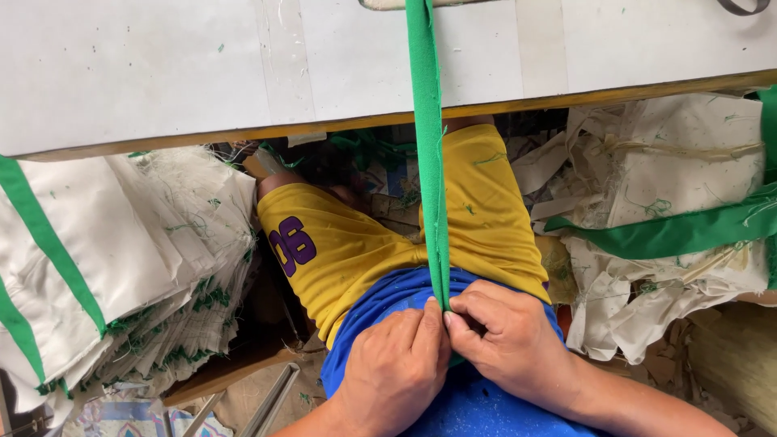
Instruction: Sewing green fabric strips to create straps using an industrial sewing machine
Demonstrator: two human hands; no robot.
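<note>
We look straight down over a seated person's lap, where a long, narrow strip of bright green fabric binding (429,154) runs taut from the top edge of the view, across a white worktable with a bare wooden front edge (162,73), and down to the two bare hands; the left hand (394,368) and the right hand (506,336) meet knuckle to knuckle just above the waist, both closed tight, thumbs and fingertips pinching the lower end of the green strip between them; the strip appears folded lengthwise, its two layers pressed together where the fingers close on it; beneath the hands we see a blue shirt (469,405) and yellow shorts with a purple printed figure on one leg (340,251), the strip lying along the gap between the thighs; to the left, a tall stack of white woven fabric pieces edged with green bands (105,251) sits beside the leg, its frayed edges showing loose green threads; to the right, a loose heap of crumpled white cloth (672,162) lies well apart from the hands, with a second green strip (672,231) draped across it; scraps and threads litter the floor below the table.
</note>
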